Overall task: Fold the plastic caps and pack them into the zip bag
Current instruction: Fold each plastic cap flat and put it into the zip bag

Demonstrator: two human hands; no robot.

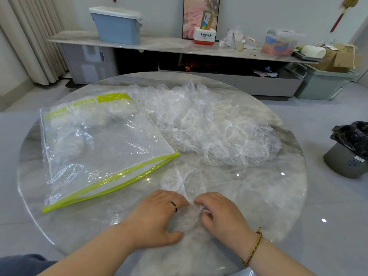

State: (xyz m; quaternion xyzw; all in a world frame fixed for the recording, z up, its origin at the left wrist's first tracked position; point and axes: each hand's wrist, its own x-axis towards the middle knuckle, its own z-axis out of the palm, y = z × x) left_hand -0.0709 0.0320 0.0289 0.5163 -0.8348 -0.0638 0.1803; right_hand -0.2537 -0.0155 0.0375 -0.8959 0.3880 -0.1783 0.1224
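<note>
Your left grip lies on a clear plastic cap with its fingers pressing down. Your right grip is just beside it, with its fingers curled in, pinching the same cap. The cap stretches away from both grips in a long strip on the surface.

The zip bag lies ahead and to the left of your left grip. Its mouth is open and its green zip edge faces you. Some caps show inside, at its far end. Green writing runs along that end, but it is too blurry to read.

The pile of caps sits ahead of your right grip and touches the bag's right side. Far past the pile, on a shelf, a white and red box says "Panasonic".

The round near edge of the surface curves under your wrists. To the right of your right grip, the shiny surface runs on to its round edge. A bin with a black bag stands on the floor past that edge.
</note>
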